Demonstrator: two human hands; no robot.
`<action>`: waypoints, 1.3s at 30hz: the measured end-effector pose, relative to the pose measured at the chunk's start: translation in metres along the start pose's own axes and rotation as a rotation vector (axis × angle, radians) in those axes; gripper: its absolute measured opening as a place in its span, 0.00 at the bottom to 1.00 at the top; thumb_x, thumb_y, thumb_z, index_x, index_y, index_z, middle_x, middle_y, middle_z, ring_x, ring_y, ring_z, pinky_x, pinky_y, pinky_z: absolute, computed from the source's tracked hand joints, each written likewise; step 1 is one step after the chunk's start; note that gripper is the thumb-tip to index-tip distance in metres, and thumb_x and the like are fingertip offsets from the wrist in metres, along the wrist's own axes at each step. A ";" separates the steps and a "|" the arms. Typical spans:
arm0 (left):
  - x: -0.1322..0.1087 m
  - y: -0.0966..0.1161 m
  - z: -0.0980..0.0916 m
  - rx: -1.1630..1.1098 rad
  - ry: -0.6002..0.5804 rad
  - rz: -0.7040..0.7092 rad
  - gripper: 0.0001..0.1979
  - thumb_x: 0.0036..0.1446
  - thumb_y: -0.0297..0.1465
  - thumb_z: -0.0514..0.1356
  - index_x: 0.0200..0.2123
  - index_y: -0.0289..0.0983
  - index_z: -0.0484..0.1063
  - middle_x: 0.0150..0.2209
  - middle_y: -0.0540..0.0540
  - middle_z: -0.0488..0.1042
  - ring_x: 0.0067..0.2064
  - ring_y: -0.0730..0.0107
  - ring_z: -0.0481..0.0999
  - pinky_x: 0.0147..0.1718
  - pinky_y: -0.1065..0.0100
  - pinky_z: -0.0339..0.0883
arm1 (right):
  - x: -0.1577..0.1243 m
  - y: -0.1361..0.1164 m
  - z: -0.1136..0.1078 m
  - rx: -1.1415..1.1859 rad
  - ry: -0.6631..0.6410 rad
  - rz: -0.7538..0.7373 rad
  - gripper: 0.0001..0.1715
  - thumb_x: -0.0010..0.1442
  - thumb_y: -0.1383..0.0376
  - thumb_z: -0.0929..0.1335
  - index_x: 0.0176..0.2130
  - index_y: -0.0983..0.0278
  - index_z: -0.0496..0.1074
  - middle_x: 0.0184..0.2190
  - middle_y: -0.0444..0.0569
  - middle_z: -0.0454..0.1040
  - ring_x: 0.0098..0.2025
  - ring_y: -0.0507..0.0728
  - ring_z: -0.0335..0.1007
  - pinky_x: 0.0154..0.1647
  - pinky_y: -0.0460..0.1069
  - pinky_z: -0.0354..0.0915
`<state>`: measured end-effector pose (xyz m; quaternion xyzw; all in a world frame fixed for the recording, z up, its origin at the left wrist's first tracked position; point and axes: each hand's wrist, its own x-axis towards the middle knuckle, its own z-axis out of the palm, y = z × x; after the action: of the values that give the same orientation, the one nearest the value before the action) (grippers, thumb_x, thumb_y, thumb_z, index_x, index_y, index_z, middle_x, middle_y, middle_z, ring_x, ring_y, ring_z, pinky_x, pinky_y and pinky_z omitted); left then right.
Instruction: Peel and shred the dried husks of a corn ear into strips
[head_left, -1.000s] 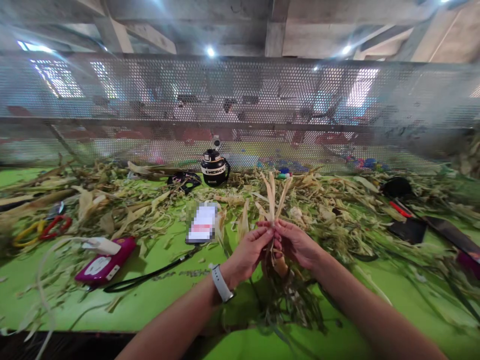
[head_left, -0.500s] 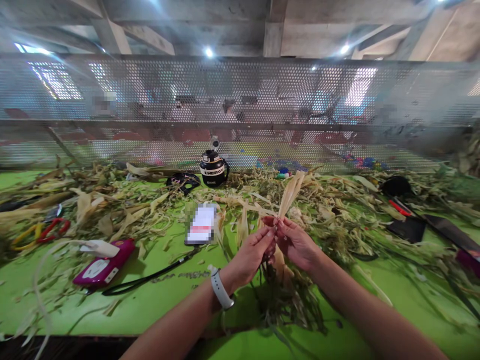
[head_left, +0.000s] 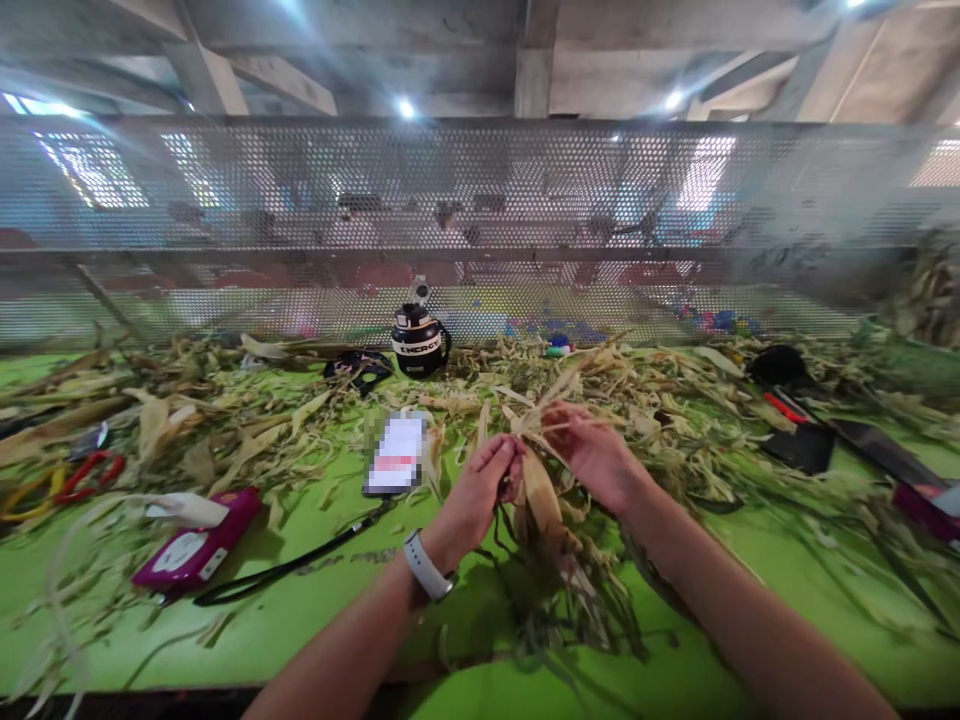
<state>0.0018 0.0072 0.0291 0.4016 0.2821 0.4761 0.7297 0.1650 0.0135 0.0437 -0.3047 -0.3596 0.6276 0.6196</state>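
Both my hands work a bundle of dried corn husk (head_left: 541, 500) above the green table (head_left: 315, 600). My left hand (head_left: 480, 492), with a white watch on its wrist, is closed in a pinch on the husk's lower strips. My right hand (head_left: 592, 452) is closed on the upper strips, which bend over to the right. Dark stringy husk ends hang below the bundle onto the table.
Loose husks litter the table. A pink case (head_left: 196, 547) with a black lanyard, a phone (head_left: 395, 456), a black jug (head_left: 418, 343), red-handled scissors (head_left: 86, 472) and a large black blade (head_left: 862, 448) lie around. A perforated metal screen (head_left: 480, 230) closes the far side.
The husk strips that stood upright between my hands have been pulled apart and bent down to the right. My hands moved slightly apart, the right one upward.
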 end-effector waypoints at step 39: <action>0.014 0.006 -0.011 -0.159 0.196 0.040 0.15 0.36 0.35 0.68 0.28 0.33 0.71 0.21 0.54 0.67 0.21 0.82 0.62 0.17 0.79 0.52 | 0.030 -0.081 -0.047 -1.985 0.284 -0.097 0.11 0.53 0.68 0.64 0.36 0.63 0.74 0.38 0.50 0.76 0.39 0.56 0.69 0.33 0.45 0.57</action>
<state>-0.0045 0.0246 0.0278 0.2995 0.3053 0.5485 0.7185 0.2478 0.0442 0.0868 -0.7407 -0.6551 -0.0244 0.1470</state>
